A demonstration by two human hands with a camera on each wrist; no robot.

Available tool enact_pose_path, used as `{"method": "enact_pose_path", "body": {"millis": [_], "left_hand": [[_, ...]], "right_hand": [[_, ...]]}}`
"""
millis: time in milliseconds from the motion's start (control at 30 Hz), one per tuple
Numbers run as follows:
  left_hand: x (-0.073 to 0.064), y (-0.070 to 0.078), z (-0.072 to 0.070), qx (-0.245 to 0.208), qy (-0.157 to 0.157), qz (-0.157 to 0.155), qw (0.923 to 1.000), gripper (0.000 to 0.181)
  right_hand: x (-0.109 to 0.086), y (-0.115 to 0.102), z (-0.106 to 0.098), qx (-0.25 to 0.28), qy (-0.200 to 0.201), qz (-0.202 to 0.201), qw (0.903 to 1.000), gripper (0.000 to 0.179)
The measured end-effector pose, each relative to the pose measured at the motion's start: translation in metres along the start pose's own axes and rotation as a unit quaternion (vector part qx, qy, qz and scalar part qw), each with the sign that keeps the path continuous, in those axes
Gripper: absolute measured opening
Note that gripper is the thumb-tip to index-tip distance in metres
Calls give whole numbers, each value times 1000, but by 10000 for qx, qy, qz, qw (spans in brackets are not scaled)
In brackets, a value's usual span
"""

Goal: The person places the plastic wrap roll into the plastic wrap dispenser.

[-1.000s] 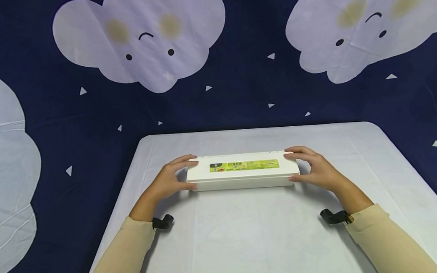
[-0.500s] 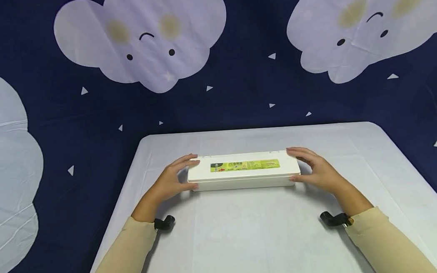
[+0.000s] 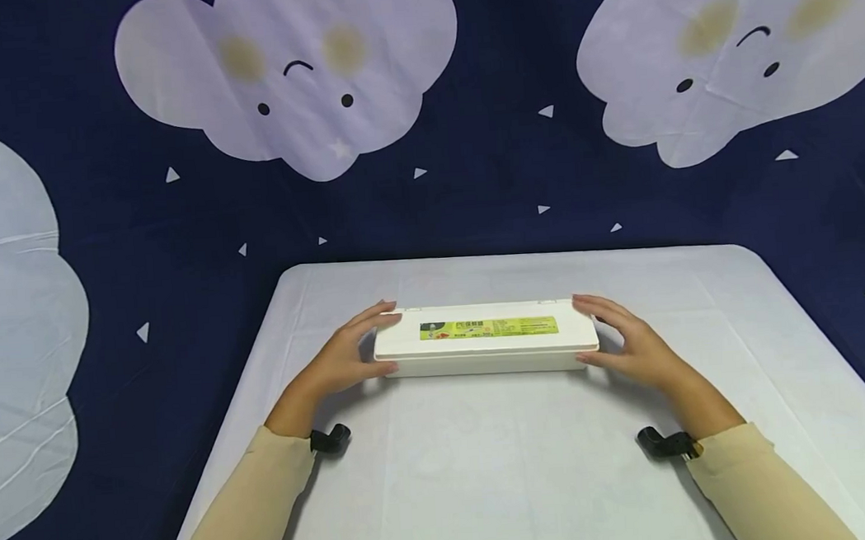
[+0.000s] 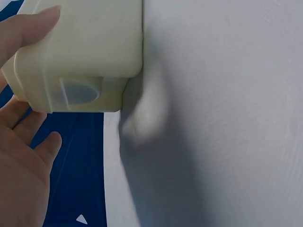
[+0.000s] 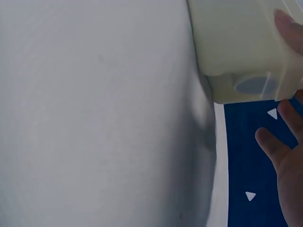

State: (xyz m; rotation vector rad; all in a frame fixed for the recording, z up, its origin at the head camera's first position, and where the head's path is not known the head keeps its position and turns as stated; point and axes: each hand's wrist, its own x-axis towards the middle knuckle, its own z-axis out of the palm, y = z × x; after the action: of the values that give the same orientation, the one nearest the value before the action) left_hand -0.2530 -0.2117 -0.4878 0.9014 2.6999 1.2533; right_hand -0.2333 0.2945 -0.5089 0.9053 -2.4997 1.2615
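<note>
A long white cling film box [image 3: 396,345] with a yellow-green label lies on the table in the head view, its lid down. My left hand [image 3: 341,356] grips its left end, thumb on the front face and fingers over the lid's rear corner. At the other end my right hand [image 3: 641,344] holds it the same way. In the left wrist view, the left thumb [image 4: 40,26] presses the front wall of the box [image 4: 99,38]. The right thumb [image 5: 291,30] touches that wall in the right wrist view. The inside of the box is hidden.
The white-covered table [image 3: 459,466] has rounded far corners. A dark blue cloth [image 3: 488,209] with clouds and small triangles hangs behind it. Black wrist mounts [image 3: 331,440] stick out beside both cream sleeves [image 3: 249,500].
The whole head view has shifted slightly, so the box appears a little farther right. My right fingers have drawn back from the lid's top toward its rear corner. Both hands stay at the box ends.
</note>
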Motion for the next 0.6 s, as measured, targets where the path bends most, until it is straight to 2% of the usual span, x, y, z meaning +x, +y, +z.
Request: {"method": "enact_pose_path", "body": {"millis": [100,333,600], "left_hand": [[1,-2,2,70,-43,6,10000,84],[2,-2,4,-48,-36,40,10000,87],[2,-1,3,-38,-75,67,9999,88]], "right_hand": [[-1,-1,-1,-207,6,-53,9998,86],[-4,-2,0,-9,-8,32,10000,91],[-6,1,1,211,-95,-150,9996,92]]}}
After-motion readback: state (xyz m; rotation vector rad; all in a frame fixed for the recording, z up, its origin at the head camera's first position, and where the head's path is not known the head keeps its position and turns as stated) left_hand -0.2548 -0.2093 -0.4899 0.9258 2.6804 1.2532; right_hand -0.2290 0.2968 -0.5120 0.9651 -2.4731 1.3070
